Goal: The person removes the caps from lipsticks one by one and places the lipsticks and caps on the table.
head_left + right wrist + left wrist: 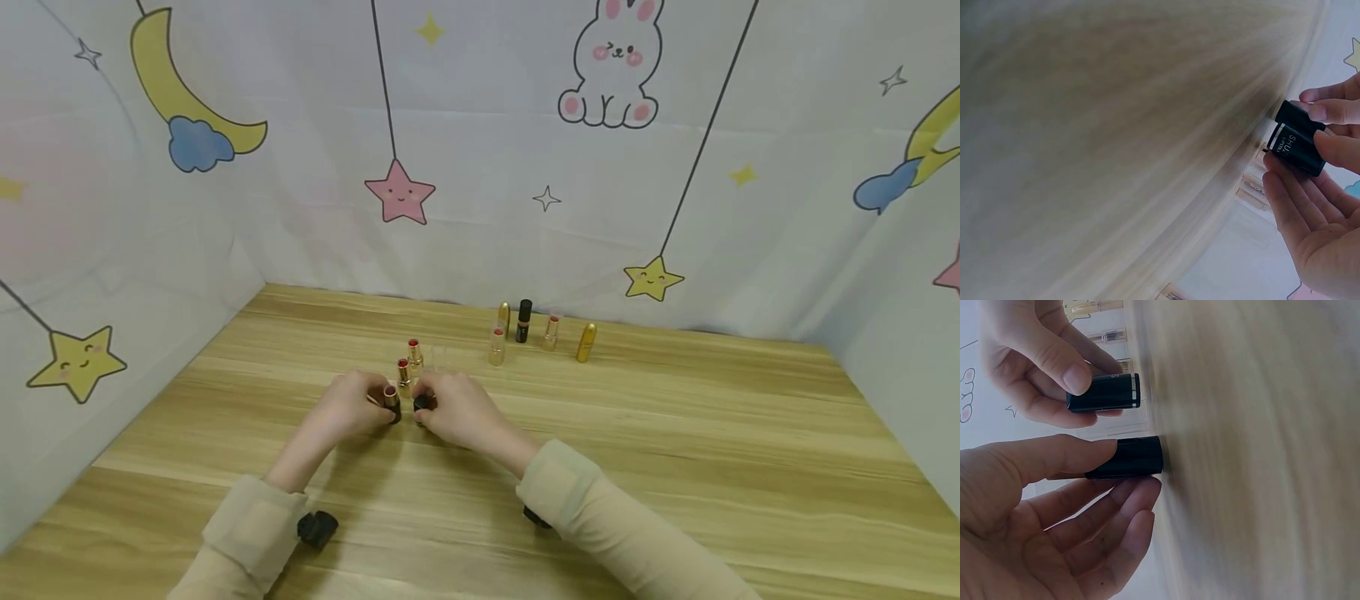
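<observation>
My left hand (351, 406) pinches the black base of an uncapped lipstick (391, 398), which stands upright with its base close over the table. Beside it, my right hand (459, 410) holds a black lipstick cap (1297, 150) between thumb and fingers. Pale lettering and a silver band at the rim mark this cap, and its rim faces the table. A small gap separates cap and lipstick in the left wrist view, where the black base (1138, 456) shows below the cap. Just behind the hands stand two gold lipsticks with red tips, one nearer (403, 377) and one farther (415, 353).
Clear caps (438, 359) stand close to the red-tipped lipsticks. Farther back are a black tube (523, 322), two gold bullet-shaped tubes (587, 342) and two clear-capped lipsticks (551, 333). A printed curtain (480, 250) borders the wooden table (675, 467).
</observation>
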A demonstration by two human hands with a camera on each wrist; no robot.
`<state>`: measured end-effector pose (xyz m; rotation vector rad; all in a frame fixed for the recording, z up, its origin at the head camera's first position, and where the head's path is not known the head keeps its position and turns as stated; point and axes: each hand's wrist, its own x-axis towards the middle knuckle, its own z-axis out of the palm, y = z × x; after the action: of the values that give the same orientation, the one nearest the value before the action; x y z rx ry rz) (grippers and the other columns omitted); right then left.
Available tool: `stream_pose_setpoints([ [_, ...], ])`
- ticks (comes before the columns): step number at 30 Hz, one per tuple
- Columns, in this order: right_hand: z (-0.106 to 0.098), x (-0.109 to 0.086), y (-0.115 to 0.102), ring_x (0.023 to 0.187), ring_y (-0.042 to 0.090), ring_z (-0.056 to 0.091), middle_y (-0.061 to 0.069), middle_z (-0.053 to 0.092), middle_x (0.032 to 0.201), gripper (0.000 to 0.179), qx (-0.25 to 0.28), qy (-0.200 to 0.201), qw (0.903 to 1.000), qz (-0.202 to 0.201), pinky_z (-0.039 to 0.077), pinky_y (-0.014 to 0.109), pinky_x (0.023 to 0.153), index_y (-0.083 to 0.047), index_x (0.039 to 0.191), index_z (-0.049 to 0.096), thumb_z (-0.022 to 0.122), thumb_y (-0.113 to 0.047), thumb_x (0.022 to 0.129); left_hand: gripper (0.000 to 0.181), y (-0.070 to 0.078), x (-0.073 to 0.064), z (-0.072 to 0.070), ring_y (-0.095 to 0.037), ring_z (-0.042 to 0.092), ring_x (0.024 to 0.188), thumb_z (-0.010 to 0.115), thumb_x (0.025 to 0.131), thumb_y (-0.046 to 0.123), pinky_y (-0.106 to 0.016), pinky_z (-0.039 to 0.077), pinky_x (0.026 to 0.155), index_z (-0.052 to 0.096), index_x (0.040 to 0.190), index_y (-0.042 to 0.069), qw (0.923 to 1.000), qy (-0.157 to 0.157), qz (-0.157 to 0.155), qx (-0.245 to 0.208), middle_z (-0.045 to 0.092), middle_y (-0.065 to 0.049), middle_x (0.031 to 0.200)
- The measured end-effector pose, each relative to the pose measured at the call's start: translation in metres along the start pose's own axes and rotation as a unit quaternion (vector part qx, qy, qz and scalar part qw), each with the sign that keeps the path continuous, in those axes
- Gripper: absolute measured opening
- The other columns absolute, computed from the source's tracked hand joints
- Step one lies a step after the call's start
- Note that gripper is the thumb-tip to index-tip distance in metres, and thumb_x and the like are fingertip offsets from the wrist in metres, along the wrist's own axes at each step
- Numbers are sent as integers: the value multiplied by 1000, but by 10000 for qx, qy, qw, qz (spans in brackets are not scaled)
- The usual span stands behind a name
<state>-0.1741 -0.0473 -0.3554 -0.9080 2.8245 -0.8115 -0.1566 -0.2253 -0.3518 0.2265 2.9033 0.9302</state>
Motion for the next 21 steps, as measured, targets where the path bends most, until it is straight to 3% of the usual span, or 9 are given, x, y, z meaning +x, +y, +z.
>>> stream_pose_setpoints([
  [7,1,0,-1,97,14,63,-2,70,105,23,-159,-39,9999,-49,49,30,87,-13,107,69,72,-17,85,15,-1,-1,1,-24,66,84,74,72,4,-39,51,75,69,86,2,10000,56,-5,-36,72,-12,83],
  [16,2,0,-1,100,14,63,-1,68,107,23,-215,-79,9994,-257,51,29,89,-12,108,70,71,-14,85,16,0,0,1,-26,65,85,73,73,5,-39,50,75,69,88,1,9999,18,-142,-62,72,-12,85],
  [21,3,2,-1,104,15,64,-1,68,110,24,-150,-139,9996,-184,50,31,93,-12,110,70,70,-13,86,17,-1,0,1,-26,65,86,73,73,5,-42,50,78,69,89,1,9998,-11,-174,-77,72,-12,85],
])
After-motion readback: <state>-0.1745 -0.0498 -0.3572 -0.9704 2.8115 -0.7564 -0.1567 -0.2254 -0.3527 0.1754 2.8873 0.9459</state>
